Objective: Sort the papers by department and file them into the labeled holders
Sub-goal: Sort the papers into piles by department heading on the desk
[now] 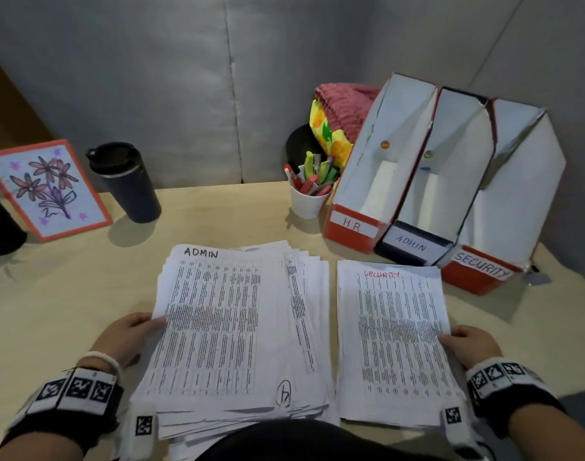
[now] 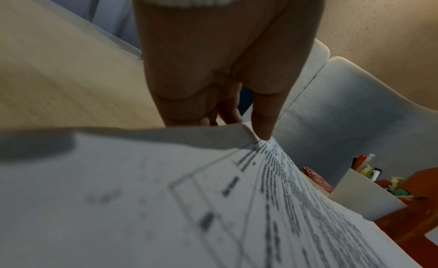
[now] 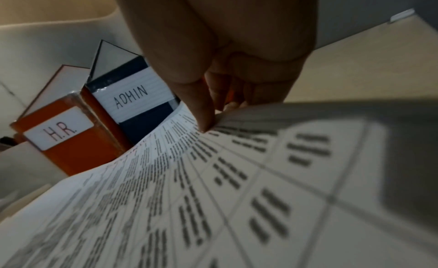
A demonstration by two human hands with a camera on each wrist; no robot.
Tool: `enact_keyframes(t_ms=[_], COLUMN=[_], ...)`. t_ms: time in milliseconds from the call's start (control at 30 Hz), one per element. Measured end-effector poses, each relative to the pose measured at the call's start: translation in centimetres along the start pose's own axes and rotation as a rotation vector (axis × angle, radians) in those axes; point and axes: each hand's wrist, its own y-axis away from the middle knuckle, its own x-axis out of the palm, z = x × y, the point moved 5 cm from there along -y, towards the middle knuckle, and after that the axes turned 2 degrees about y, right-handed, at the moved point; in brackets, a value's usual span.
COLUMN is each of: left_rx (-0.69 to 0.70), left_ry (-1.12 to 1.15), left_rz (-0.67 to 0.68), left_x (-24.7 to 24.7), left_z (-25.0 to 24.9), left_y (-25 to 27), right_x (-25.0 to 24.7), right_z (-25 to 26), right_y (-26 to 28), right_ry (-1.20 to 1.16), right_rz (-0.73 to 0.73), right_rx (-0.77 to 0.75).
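The ADMIN-headed stack (image 1: 224, 327) lies at desk centre; the left hand (image 1: 131, 334) pinches its top sheet at the 9 o'clock edge. Beside it at 3 o'clock, the right hand (image 1: 472, 344) pinches the SECURITY sheet (image 1: 394, 334). The H.R. holder (image 1: 354, 224), ADMIN holder (image 1: 414, 247) and SECURITY holder (image 1: 480, 271) stand at 1 o'clock.

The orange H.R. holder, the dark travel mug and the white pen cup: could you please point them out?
Orange H.R. holder (image 1: 354, 225): head view, front label.
Dark travel mug (image 1: 131, 191): head view, body.
White pen cup (image 1: 307, 204): head view, side wall.
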Motion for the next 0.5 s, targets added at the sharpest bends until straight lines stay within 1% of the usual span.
enact_keyframes(t_ms=[100,200,233,300,333,367,400,467,500], left_rx=[0.009,-0.032,-0.059,-0.113,-0.125,-0.135,-0.140,-0.125,-0.118], left_ry=[0.001,0.030,0.056,0.138,0.178,0.199,0.216,0.206,0.180], left_rz=[0.068,0.121,0.142,0.186,0.198,0.195,0.192,0.186,0.184], left_x=[0.3,0.5,0.6,0.7,0.8,0.9,1.0,1.1,1.0], left_z=[-0.5,-1.0,-0.9,-0.2,0.1,0.5,0.8,1.1,1.2], left_y=[0.6,1.4,1.6,1.7,1.9,1.8,2.0,2.3,2.5], right_x=[-0.3,-0.5,-0.6,0.0,0.8,1.9,3.5,7.3,9.3], right_z=[0.8,2.3,3.5,6.5,8.3,10.0,11.6,14.6,15.7], right_y=[0.9,2.1,2.7,4.2,5.3,6.5,7.9,10.9,12.3], right_ry=[0.058,0.088,0.126,0.200,0.179,0.123,0.053,-0.091,-0.165], right_rz=[-0.032,-0.104,-0.149,-0.220,-0.212,-0.170,-0.100,0.126,0.262], right_rx=[-0.024,-0.065,-0.120,-0.285,-0.373,-0.447,-0.504,-0.562,-0.560])
